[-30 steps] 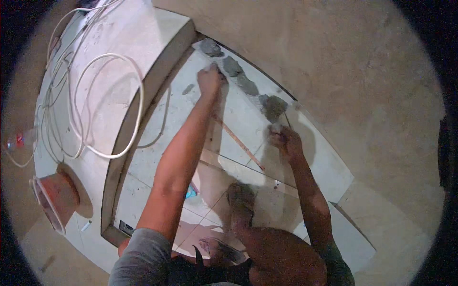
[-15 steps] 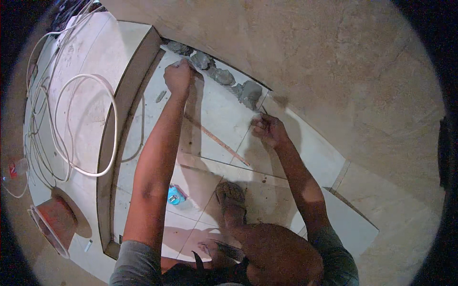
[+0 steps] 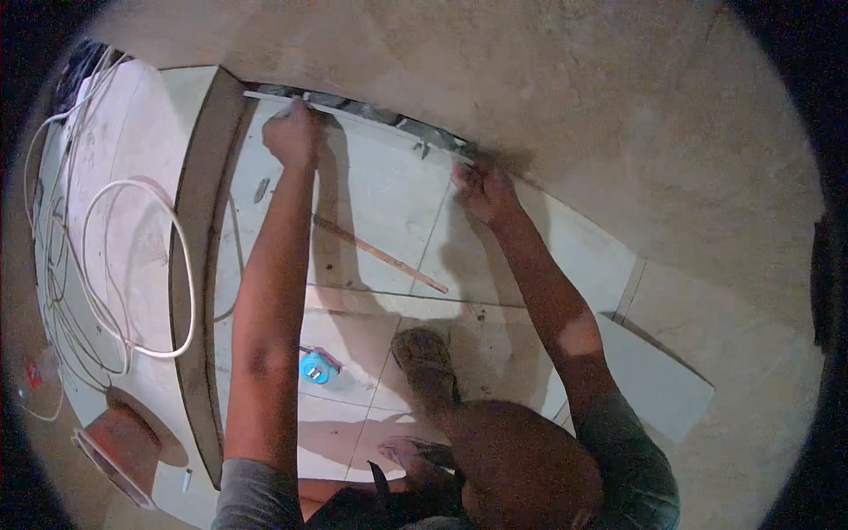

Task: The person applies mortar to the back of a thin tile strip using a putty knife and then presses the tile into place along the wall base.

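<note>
A narrow white tile strip [image 3: 367,122] stands along the foot of the wall, its thin edge facing up. My left hand [image 3: 290,137] is closed on it near its far left end, fingers pinching the edge. Closed on its right end is my right hand [image 3: 484,188], its fingertips partly in shadow. Grey mortar lumps [image 3: 382,114] show in the gap between strip and wall, mostly hidden by the strip. A small crumb of mortar [image 3: 422,149] sits in front of it on the white tiled step [image 3: 380,194].
A thin reddish-brown stick [image 3: 380,253] lies across the step. Lower down are a blue tape measure [image 3: 318,367] and my foot [image 3: 426,353]. At left, a raised ledge carries coiled white cable [image 3: 190,265], a reddish bucket [image 3: 124,442] and a white marker [image 3: 186,480].
Both hands have moved the tile strip toward the wall and tipped it more upright, so the mortar lumps are now largely hidden behind it. The view has shifted slightly.
</note>
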`<state>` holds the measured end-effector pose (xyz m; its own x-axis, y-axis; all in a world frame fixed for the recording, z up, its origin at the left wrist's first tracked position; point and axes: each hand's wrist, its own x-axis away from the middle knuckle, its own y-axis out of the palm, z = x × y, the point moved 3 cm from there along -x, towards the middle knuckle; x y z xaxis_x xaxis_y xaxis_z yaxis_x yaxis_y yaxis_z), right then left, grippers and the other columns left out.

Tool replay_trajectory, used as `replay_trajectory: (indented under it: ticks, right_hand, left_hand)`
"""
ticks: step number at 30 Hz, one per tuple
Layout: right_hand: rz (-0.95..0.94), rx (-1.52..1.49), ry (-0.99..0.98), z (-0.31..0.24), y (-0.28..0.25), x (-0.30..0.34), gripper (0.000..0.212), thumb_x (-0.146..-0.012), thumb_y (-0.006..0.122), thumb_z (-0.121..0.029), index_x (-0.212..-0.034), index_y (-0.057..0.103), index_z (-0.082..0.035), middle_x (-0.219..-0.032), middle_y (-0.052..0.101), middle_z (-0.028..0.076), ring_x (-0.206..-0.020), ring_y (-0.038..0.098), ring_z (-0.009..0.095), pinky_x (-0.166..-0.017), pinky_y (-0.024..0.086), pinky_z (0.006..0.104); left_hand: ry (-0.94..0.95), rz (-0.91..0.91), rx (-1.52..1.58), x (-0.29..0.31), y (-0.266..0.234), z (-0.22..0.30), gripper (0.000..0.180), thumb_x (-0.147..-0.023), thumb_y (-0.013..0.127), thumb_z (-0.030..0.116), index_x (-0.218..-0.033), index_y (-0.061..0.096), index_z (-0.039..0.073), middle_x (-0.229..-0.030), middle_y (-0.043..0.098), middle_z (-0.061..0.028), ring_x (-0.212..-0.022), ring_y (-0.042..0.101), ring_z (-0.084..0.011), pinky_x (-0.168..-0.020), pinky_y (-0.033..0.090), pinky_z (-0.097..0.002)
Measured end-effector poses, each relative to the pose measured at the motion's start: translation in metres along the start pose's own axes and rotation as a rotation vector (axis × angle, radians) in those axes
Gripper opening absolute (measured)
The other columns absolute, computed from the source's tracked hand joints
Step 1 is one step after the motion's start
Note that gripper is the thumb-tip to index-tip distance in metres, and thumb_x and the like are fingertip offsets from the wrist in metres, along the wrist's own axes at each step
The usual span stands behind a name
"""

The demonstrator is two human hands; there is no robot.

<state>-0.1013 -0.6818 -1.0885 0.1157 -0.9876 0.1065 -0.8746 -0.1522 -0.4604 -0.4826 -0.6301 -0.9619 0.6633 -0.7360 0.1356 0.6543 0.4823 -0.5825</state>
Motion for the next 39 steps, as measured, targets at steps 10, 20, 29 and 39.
replay_trajectory:
  ticks: [10, 20, 29, 39]
  right_hand:
    - [-0.032, -0.331, -0.086, -0.044, 0.023, 0.007, 0.027, -0.095, 0.058, -0.012, -0.118, 0.054, 0.001, -0.108, 0.065, 0.015, -0.090, 0.066, 0.024, -0.082, 0.057, 0.0380]
    - [0.531, 0.131, -0.192, -0.096, 0.025, 0.020, 0.023, -0.088, 0.071, -0.017, -0.082, 0.068, 0.005, -0.068, 0.065, 0.006, -0.056, 0.059, 0.011, -0.052, 0.052, 0.0283]
    - [0.471, -0.055, 0.092, -0.094, 0.026, 0.014, 0.021, -0.087, 0.073, -0.019, -0.084, 0.072, 0.001, -0.068, 0.067, 0.006, -0.056, 0.061, 0.011, -0.046, 0.050, 0.0271]
    - [-0.088, -0.524, -0.046, -0.124, 0.037, 0.011, 0.024, -0.090, 0.068, -0.026, -0.102, 0.070, -0.005, -0.089, 0.070, 0.003, -0.074, 0.062, 0.019, -0.072, 0.050, 0.0357]
  left_hand:
    - [-0.114, -0.044, 0.433, -0.011, 0.007, -0.010, 0.031, -0.086, 0.063, 0.019, -0.079, 0.070, -0.011, -0.071, 0.069, -0.0145, -0.057, 0.065, -0.0231, -0.058, 0.051, -0.0363]
    - [0.311, 0.044, -0.056, 0.021, 0.004, -0.016, 0.049, -0.081, 0.075, 0.030, -0.114, 0.065, -0.006, -0.094, 0.073, -0.0180, -0.081, 0.071, -0.0287, -0.074, 0.053, -0.0400]
    - [0.574, 0.068, 0.057, 0.009, 0.026, -0.037, 0.085, -0.071, 0.081, 0.043, -0.130, 0.051, -0.010, -0.121, 0.061, -0.0285, -0.112, 0.059, -0.0422, -0.098, 0.045, -0.0450]
    - [0.575, 0.208, -0.258, -0.010, 0.026, -0.064, 0.102, -0.071, 0.081, 0.049, -0.143, 0.036, -0.007, -0.146, 0.040, -0.0277, -0.138, 0.034, -0.0405, -0.119, 0.022, -0.0445]
